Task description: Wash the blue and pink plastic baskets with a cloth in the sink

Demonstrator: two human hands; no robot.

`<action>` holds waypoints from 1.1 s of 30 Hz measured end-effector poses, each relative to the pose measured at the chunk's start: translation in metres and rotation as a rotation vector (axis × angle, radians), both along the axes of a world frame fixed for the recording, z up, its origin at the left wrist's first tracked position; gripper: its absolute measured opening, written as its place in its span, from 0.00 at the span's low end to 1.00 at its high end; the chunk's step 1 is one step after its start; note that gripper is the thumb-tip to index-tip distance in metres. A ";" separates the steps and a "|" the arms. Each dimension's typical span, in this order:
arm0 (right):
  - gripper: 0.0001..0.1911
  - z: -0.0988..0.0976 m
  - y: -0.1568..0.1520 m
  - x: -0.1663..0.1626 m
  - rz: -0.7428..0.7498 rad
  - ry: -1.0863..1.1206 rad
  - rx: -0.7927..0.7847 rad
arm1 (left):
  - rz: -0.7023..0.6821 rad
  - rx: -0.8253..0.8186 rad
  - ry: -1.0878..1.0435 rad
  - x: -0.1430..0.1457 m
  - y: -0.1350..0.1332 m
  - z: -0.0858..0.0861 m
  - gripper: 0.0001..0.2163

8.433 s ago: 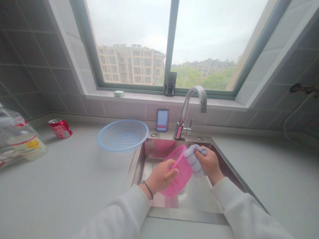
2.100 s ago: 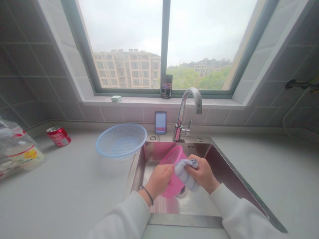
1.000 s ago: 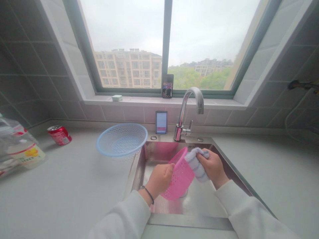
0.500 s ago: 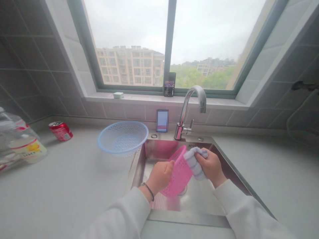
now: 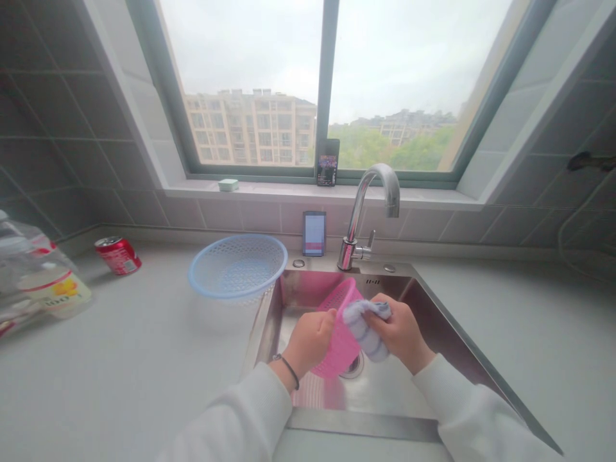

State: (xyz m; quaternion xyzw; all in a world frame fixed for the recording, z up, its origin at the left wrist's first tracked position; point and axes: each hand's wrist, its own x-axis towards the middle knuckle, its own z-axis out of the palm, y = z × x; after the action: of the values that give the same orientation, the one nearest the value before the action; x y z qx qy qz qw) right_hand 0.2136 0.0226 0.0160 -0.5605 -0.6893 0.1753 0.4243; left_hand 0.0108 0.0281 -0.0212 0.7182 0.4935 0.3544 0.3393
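Note:
Over the steel sink [image 5: 366, 423], my left hand [image 5: 308, 341] grips the rim of a pink perforated plastic basket [image 5: 342, 350], which is held tilted on its side. My right hand [image 5: 400, 330] is closed around a white cloth with grey-blue stripes [image 5: 368, 327]. The cloth lies against the right, outer side of the basket near its rim. Part of the basket is hidden behind my left hand and the cloth. Below the basket, the sink drain [image 5: 355, 367] is partly visible.
A light blue basket [image 5: 238, 264] stands left of the sink. Further left are a red can [image 5: 118, 255] and plastic bottles [image 5: 52, 282]. Behind the sink rise the faucet [image 5: 355, 218] and a small upright screen [image 5: 314, 233]. A phone [image 5: 328, 162] leans on the windowsill.
My right hand and the cloth have moved down and slightly left along the basket. The basket has turned a little and shifted slightly left. My left hand keeps its grip.

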 end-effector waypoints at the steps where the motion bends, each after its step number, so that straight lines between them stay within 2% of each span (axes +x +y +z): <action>1: 0.17 0.000 -0.002 -0.003 0.056 -0.014 -0.009 | -0.002 0.006 0.002 0.000 0.000 0.000 0.23; 3: 0.16 0.000 -0.002 -0.003 0.074 -0.018 -0.011 | -0.003 0.015 0.013 0.000 -0.001 0.000 0.23; 8: 0.16 -0.001 0.005 0.011 -0.156 0.061 0.021 | -0.025 0.011 0.013 0.000 0.000 -0.003 0.24; 14: 0.17 -0.001 -0.001 -0.002 0.050 0.016 -0.052 | -0.019 0.005 0.029 -0.001 0.000 -0.002 0.24; 20: 0.17 -0.002 0.013 0.020 -0.225 0.119 -0.032 | -0.047 -0.015 0.011 0.000 -0.001 -0.002 0.24; 22: 0.17 -0.003 0.009 0.014 -0.171 0.145 -0.051 | -0.041 -0.009 0.002 0.000 -0.001 -0.002 0.24; 25: 0.17 -0.005 0.001 -0.006 0.039 0.140 -0.076 | -0.019 0.023 0.001 -0.001 -0.001 -0.001 0.23; 27: 0.16 -0.006 0.002 -0.011 0.085 0.111 -0.070 | 0.002 0.039 0.006 -0.002 -0.001 -0.001 0.23; 31: 0.18 -0.005 0.017 0.011 -0.155 0.119 -0.020 | -0.001 -0.016 -0.027 -0.001 -0.002 0.000 0.24; 33: 0.18 -0.004 0.020 0.020 -0.226 0.134 -0.012 | -0.021 -0.046 -0.057 0.000 -0.002 0.000 0.24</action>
State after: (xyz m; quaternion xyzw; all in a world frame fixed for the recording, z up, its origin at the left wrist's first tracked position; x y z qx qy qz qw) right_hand 0.2333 0.0422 0.0124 -0.6243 -0.5907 0.1677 0.4829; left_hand 0.0106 0.0259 -0.0216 0.7050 0.4841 0.3595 0.3734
